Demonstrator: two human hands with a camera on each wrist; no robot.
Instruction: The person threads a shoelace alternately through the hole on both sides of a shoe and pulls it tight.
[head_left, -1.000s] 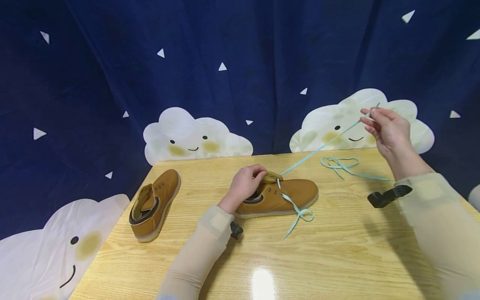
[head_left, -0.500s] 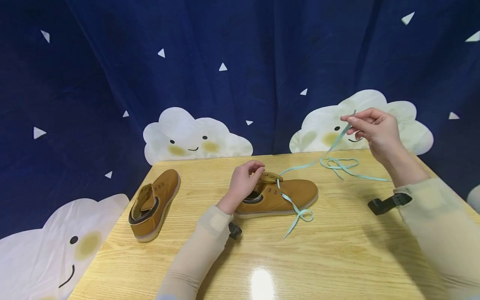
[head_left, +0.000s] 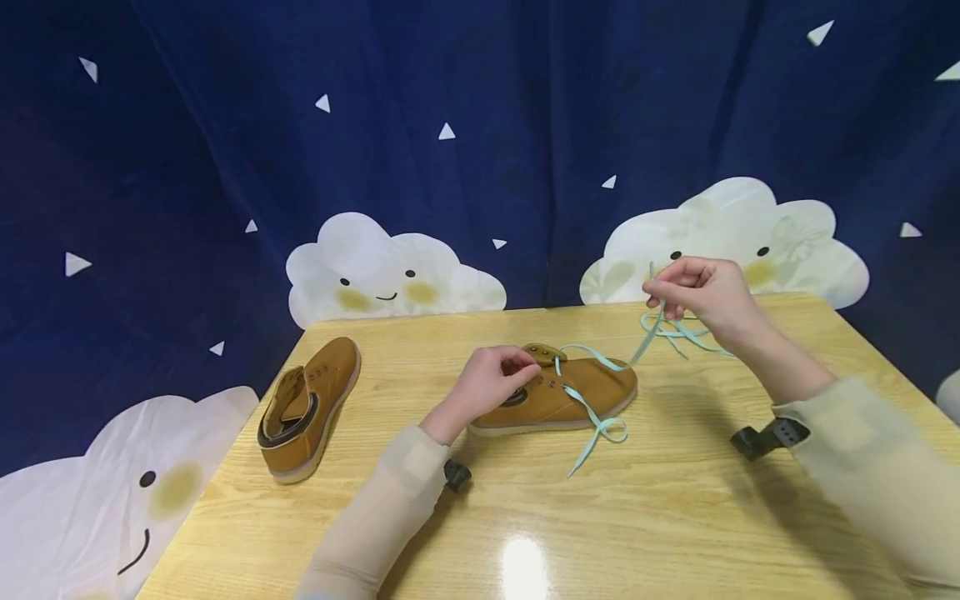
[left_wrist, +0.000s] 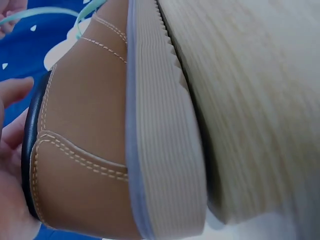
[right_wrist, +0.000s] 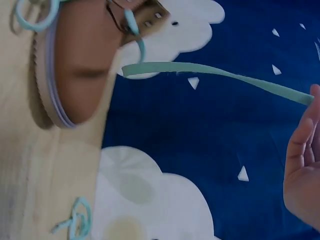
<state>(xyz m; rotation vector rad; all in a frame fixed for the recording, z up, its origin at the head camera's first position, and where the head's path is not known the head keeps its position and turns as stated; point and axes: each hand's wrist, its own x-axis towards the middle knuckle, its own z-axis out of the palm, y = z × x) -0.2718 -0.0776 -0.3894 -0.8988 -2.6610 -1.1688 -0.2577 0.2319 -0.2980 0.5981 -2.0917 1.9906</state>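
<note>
A tan shoe (head_left: 603, 385) lies on its sole, toe to the right, with a light-blue shoelace (head_left: 592, 351) through its front eyelets. My right hand (head_left: 708, 302) pinches one length of that lace above and beyond the toe; the lace sags down to the shoe. The other lace end (head_left: 600, 429) lies looped on the table on the near side. My left hand (head_left: 487, 382) hovers at the shoe's opening, beside the raised eyelet flap (head_left: 543, 354). Its fingers are loosely bent, with nothing visible between them. In the left wrist view the shoe's heel side (left_wrist: 85, 185) stands beside the fingers (left_wrist: 15, 91).
A second tan shoe (head_left: 309, 408), without a lace, stands at the left of the wooden table (head_left: 570, 533). Another light-blue lace (head_left: 678, 335) lies at the back right, partly behind my right hand. A dark-blue curtain (head_left: 375, 125) with clouds hangs behind the table.
My right hand has come left and down with the lace, which has gone from taut to slack. My left hand has drawn slightly nearer and lower, away from the flap.
</note>
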